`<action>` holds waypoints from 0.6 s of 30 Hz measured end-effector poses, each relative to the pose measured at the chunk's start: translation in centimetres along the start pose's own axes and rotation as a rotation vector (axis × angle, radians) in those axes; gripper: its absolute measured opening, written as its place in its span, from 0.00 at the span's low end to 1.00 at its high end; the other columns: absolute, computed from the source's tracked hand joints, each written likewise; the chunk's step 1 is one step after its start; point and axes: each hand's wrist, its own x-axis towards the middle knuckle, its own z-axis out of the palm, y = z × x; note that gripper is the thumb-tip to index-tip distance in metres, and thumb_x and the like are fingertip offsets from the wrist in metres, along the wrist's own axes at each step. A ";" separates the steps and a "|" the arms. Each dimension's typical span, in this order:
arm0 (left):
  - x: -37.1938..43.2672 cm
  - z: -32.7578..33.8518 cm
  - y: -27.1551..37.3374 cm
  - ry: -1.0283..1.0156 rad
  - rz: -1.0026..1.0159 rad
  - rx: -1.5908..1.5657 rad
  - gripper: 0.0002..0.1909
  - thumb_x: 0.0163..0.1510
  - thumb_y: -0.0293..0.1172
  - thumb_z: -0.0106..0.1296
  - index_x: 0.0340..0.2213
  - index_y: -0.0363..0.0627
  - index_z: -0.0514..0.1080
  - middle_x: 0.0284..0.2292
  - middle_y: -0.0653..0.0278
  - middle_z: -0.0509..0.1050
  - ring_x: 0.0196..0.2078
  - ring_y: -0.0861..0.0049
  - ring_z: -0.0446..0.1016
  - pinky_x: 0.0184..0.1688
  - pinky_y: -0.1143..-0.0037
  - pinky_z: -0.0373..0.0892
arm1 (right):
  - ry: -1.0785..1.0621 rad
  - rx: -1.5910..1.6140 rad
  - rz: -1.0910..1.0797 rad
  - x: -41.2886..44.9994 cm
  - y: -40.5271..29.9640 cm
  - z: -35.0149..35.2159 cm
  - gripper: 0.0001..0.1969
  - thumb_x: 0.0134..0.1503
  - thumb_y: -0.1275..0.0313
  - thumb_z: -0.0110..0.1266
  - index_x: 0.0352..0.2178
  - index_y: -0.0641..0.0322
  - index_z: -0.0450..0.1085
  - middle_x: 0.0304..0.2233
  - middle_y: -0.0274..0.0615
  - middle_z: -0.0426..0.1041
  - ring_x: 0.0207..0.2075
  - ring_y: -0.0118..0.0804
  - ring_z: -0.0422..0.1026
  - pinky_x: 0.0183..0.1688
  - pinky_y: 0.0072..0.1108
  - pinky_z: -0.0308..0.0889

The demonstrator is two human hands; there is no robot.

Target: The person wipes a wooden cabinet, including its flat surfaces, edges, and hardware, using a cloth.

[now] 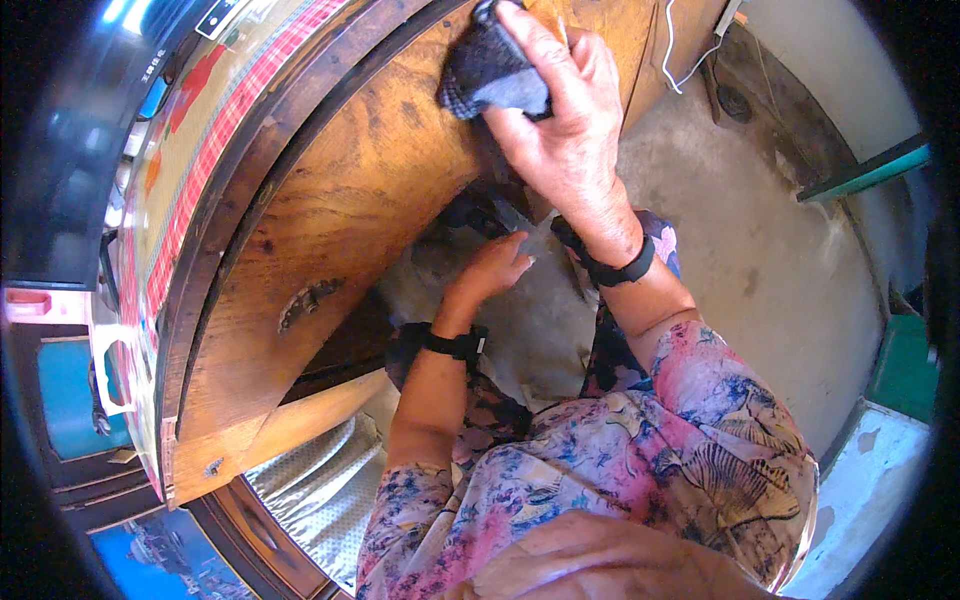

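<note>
My right hand (574, 105) grips a bunched dark cloth (487, 64) with a paler grey patch. It presses the cloth against the varnished wooden front (360, 180) of a cabinet, near the top of the view. Lower down, my left hand (491, 268) hangs over the floor between my knees, holding nothing, with its index finger and thumb apart. An ornate metal drawer pull (309, 304) sits on the wooden front, left of that hand. Dark scuffs mark the wood.
A patterned table cover (184, 180) lies on the cabinet top beside a dark screen (52, 150). White dotted fabric (322, 495) hangs below left. A white cable (670, 52) dangles at upper right above the concrete floor (742, 247). A green-edged panel (862, 176) juts in at right.
</note>
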 end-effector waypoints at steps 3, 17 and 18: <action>0.1 -0.5 0.9 -0.067 -0.084 -0.033 0.29 0.54 0.39 0.49 0.54 0.35 0.60 0.52 0.43 0.65 0.55 0.52 0.64 0.57 0.65 0.60 | -0.034 -0.020 0.034 -0.5 -0.9 0.0 0.34 0.33 0.74 0.61 0.49 0.53 0.70 0.28 0.47 0.64 0.32 0.48 0.65 0.36 0.33 0.63; -0.4 -0.3 -1.2 0.043 0.018 0.002 0.29 0.55 0.40 0.48 0.52 0.30 0.60 0.50 0.39 0.66 0.54 0.50 0.65 0.56 0.63 0.60 | -0.025 0.011 -0.045 -0.7 -1.4 0.7 0.32 0.34 0.76 0.61 0.47 0.53 0.71 0.29 0.42 0.68 0.31 0.44 0.65 0.36 0.29 0.64; -0.4 -1.0 -0.4 0.004 -0.028 -0.002 0.29 0.55 0.40 0.48 0.52 0.30 0.60 0.50 0.38 0.66 0.53 0.50 0.65 0.56 0.63 0.61 | -0.003 0.014 -0.014 -0.4 -0.9 0.4 0.32 0.34 0.74 0.62 0.47 0.50 0.71 0.28 0.43 0.65 0.30 0.45 0.64 0.35 0.30 0.62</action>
